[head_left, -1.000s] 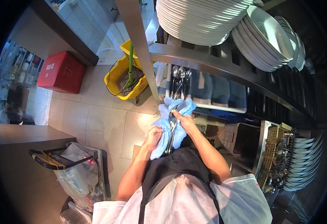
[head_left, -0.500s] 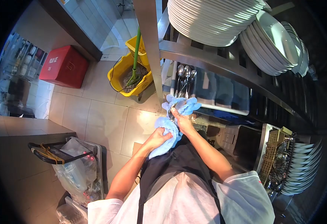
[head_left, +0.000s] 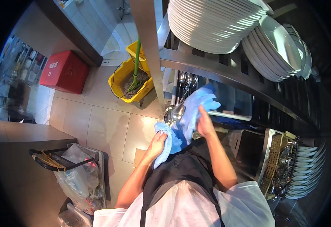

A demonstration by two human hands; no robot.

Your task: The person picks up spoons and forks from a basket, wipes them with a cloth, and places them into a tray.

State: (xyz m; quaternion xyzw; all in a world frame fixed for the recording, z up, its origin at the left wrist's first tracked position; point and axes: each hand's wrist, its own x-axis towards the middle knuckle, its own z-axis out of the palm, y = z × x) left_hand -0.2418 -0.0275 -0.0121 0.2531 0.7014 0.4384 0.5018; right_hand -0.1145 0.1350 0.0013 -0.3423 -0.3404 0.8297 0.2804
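A light blue cloth stretches between my two hands in front of the dark apron. My left hand is closed round one end of it, with several large spoons standing out just above that bunched end; their handles are hidden in the cloth. Closed on the other end, my right hand holds the cloth up and to the right of the spoons. Beyond the hands, more spoons lie in a compartment of the cutlery tray under the metal shelf.
White plates and bowls are stacked on the metal shelf. A yellow mop bucket and a red box stand on the floor. At lower left is a trolley with plastic bags; more plates stand at right.
My right hand has moved right and slightly down, pulling its end of the cloth off the metal pieces. The spoon heads now show uncovered. My left hand has shifted slightly left and down.
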